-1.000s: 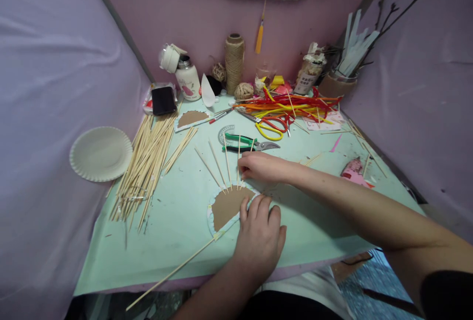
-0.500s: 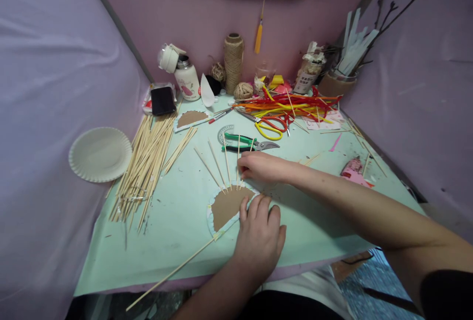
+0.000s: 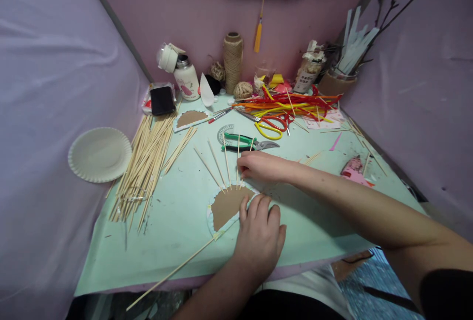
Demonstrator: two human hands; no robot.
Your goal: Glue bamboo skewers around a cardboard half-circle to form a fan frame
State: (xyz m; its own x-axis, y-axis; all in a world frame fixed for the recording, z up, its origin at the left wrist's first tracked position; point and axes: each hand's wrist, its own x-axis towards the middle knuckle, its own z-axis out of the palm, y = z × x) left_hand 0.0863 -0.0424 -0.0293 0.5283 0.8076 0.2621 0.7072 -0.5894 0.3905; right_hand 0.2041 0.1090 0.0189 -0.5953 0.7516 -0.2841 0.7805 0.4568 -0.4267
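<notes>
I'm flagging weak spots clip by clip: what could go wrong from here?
The bare right hand appears to pinch the rightmost thin, pale wooden stick, close to the other fanned sticks, so it might nudge one askew. The bare left hand covers only the right end of the half-round brown cardboard piece, which could pivot. The long, pale wooden stick overhangs the pale green tabletop and might get knocked.

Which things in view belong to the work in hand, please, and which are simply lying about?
Part of the job: half-round cardboard piece, touched by the left hand; fanned sticks, at the right hand; long stick.

Seemingly just lying about: paper plate; white bottle; twine spool.
</notes>
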